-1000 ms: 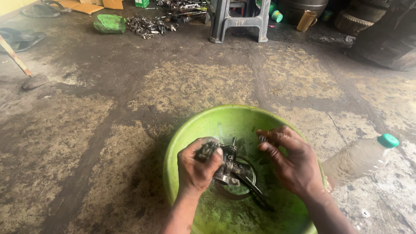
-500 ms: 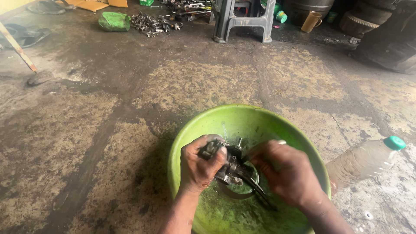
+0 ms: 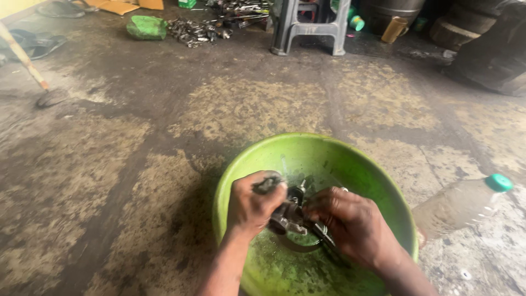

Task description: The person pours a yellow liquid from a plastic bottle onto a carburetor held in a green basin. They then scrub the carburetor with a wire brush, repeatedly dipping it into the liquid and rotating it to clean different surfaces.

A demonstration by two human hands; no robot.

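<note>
A round green plastic basin [image 3: 307,148] sits on the stained concrete floor right below me. Inside it, both my hands hold a small greasy metal engine part [image 3: 289,215] over the wet bottom. My left hand [image 3: 253,204] is curled around the part's left end. My right hand [image 3: 350,223] covers its right side, fingers closed on it; a thin dark strip runs out beneath this hand. A dark ring lies in the basin under the part.
A clear plastic bottle with a green cap [image 3: 466,204] lies to the right of the basin. Far back stand a grey plastic stool [image 3: 310,26], a pile of metal parts [image 3: 198,30], a green bag [image 3: 146,27] and tyres [image 3: 487,49]. A stick [image 3: 26,60] leans at left.
My right hand has moved left and closed over the part, fingers that were spread now bunched on it. The view has shifted slightly; the left hand keeps its hold.
</note>
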